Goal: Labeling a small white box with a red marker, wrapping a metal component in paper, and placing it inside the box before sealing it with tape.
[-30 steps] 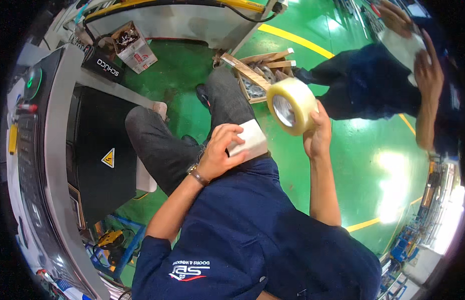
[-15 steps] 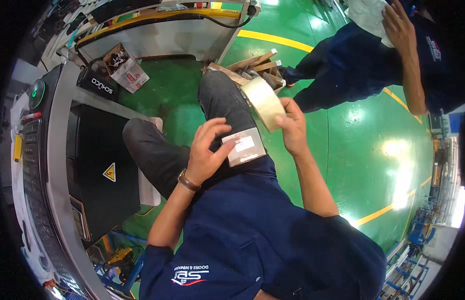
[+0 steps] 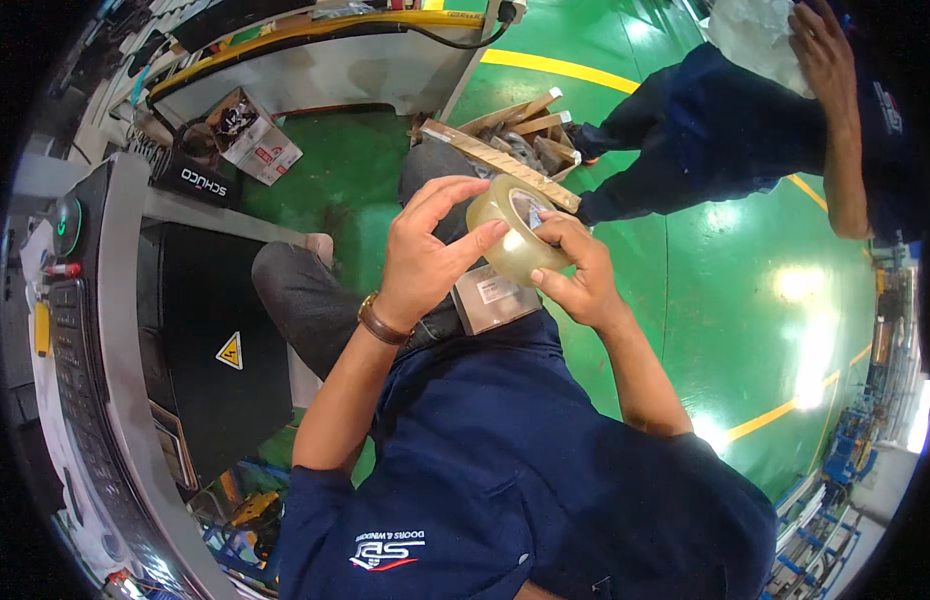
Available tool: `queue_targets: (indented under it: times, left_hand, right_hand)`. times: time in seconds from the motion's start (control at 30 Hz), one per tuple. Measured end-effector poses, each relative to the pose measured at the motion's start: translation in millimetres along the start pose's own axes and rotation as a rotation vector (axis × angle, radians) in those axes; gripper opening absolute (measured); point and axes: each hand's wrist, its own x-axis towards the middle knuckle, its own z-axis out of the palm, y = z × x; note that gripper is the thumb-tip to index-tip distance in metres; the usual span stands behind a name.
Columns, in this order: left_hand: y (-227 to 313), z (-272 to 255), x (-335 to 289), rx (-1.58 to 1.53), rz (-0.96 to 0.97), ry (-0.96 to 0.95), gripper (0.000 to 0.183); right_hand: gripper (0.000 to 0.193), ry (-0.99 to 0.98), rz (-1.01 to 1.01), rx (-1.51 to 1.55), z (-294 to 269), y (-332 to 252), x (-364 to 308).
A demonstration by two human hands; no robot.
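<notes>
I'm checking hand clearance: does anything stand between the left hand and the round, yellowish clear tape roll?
Nothing visible does: the left hand is right at the tape roll, which the right hand holds. The grey rectangular box lies below, not between them.

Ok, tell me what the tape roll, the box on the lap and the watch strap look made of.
Tape roll: probably plastic film; yellowish, translucent-looking, with glossy highlights.
Box: perhaps smooth card, judging by its flat faces and straight edges; plastic remains possible.
Watch strap: likely leather or imitation, brown with a slight sheen.
</notes>
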Motion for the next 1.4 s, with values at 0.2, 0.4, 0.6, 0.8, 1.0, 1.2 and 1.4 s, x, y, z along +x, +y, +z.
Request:
queue_targets:
  times: [0.2, 0.4, 0.6, 0.8, 1.0, 1.2, 1.4]
  left_hand:
    - [-6, 11, -8, -0.074, -0.12, 0.091, 0.029]
    - [-5, 10, -3, -0.201, -0.242, 0.054, 0.015]
    - [-4, 1, 9, -0.271, -0.287, 0.19, 0.011]
    - [-9, -4, 12, -0.409, -0.313, 0.109, 0.009]
    - [-8, -11, 13, -0.321, -0.331, -0.105, 0.009]
    - [-35, 3, 2, 0.028, -0.318, -0.437, 0.015]
    - [-41, 10, -11, 0.189, -0.23, -0.54, 0.017]
  right_hand:
    - [0.042, 0.003, 0.01, -0.053, -1, 0, 3]
    - [0.043, 0.018, 0.008, -0.084, -2, 1, 3]
    - [0.042, -0.051, 0.313, 0.175, -4, -19, 6]
    - [0.035, 0.021, 0.472, 0.481, -13, -61, -6]
    - [0.04, 0.085, 0.81, 0.648, -6, -83, -47]
    - [0.045, 0.035, 0.962, 0.652, 1, -82, -67]
    - [0.037, 0.051, 1.141, 0.655, 10, -78, -65]
